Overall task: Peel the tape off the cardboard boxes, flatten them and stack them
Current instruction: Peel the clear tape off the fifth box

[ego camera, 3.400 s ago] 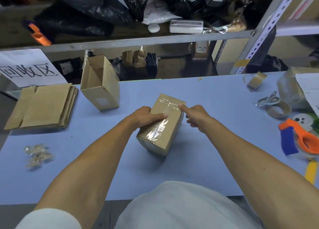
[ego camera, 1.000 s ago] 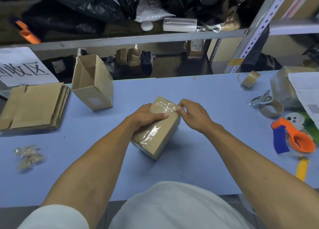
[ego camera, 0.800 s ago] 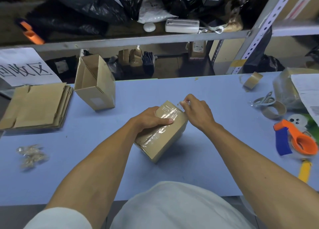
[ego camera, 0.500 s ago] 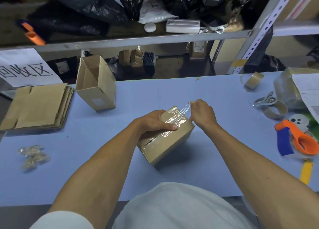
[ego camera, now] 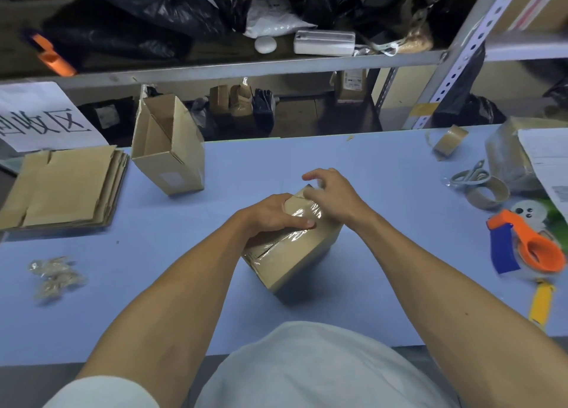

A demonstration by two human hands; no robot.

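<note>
A small sealed cardboard box (ego camera: 295, 254) sits at the middle of the blue bench (ego camera: 384, 192), turned at an angle so one corner points toward the near edge. Its plain brown top is covered by glossy clear tape (ego camera: 302, 215), wrinkled and catching the light, which runs along the centre seam and over the far end.

The left hand (ego camera: 273, 212) lies across the top of the box, its grip closed around the far left edge with the thumb stretched flat along the tape. The right hand (ego camera: 330, 189) hovers over the far right corner, fingers loosely curled, their tips at the tape; whether that grip actually pinches the tape cannot be told.

Far left on the bench stands an open, empty cardboard box (ego camera: 170, 149), and left of it lies a stack of flattened cardboard (ego camera: 64, 186). Crumpled balls of used tape (ego camera: 53, 277) rest near the left edge. At the right lie an orange tape dispenser (ego camera: 528, 248) and brown tape rolls (ego camera: 488, 192).
</note>
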